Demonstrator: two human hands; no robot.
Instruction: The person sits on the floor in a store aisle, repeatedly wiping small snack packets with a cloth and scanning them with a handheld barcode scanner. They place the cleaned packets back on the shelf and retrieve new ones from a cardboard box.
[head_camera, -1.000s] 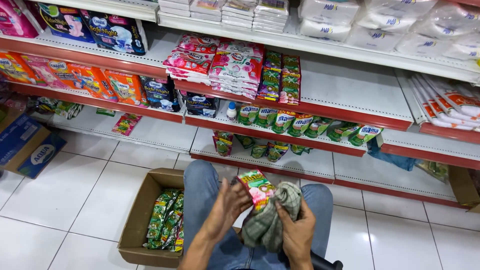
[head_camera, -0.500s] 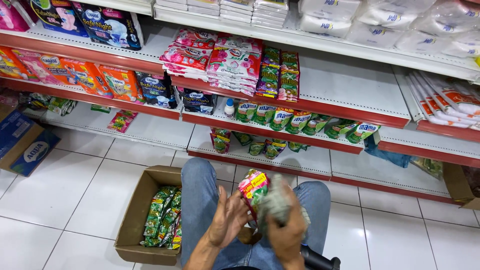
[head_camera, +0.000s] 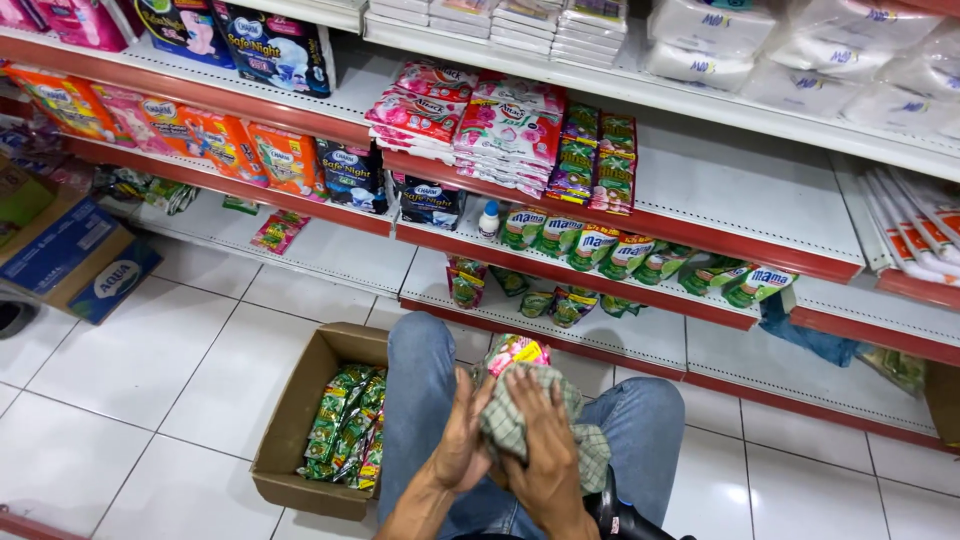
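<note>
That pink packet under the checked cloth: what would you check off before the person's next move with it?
1. Packet held: ok. The left hand presses its side; only the top corner shows.
2. Checked cloth over the packet: ok. The right hand lies flat on it.
3. Firmness of the grip on the packet: cannot tell, since cloth and hands hide most of it.
4. Packet wiped clean: cannot tell, its face is covered.
5. Cardboard box close by: ok. It sits open on the floor beside the left knee, with green sachets inside.
6. Free space on the lowest shelf: ok, bare white stretches show.
</note>
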